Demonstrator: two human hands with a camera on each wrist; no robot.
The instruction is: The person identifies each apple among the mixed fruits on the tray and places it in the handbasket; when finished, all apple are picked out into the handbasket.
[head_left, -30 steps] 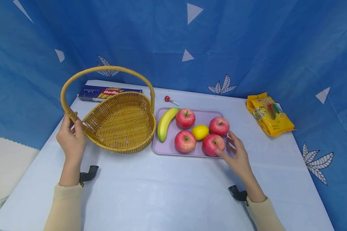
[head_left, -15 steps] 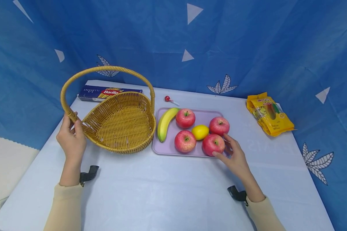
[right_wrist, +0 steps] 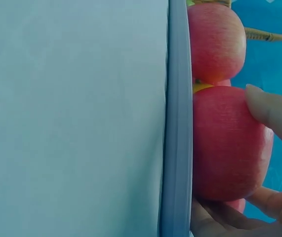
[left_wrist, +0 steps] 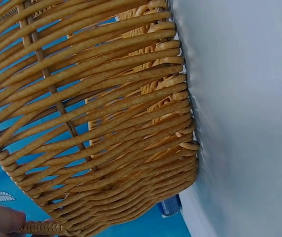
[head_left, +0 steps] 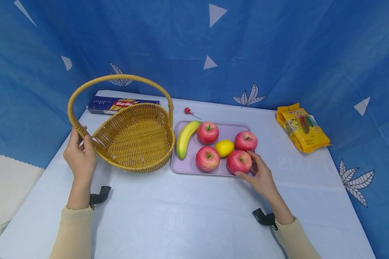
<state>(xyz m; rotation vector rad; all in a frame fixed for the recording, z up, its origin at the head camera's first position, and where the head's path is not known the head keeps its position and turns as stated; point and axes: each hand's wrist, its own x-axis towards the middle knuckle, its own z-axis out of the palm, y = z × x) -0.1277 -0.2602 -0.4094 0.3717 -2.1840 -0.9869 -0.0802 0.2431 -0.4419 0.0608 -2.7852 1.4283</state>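
Head view: right hand [head_left: 262, 178] has eased inward over the last second and now meets the near-right apple [head_left: 238, 162], which sits unmoved on the lavender tray [head_left: 228, 133], just beside the lemon [head_left: 224, 148]. Left hand [head_left: 81, 154] unchanged, pinching the foot of the handle [head_left: 123, 77]; basket [head_left: 139, 140] just left of the tray.

Left wrist: wicker side fills most; fingertips partly cut off at the handle.

Right wrist: thumb on the apple, fingers curled round its far side, spread to its width. Reads as a hold just taken.
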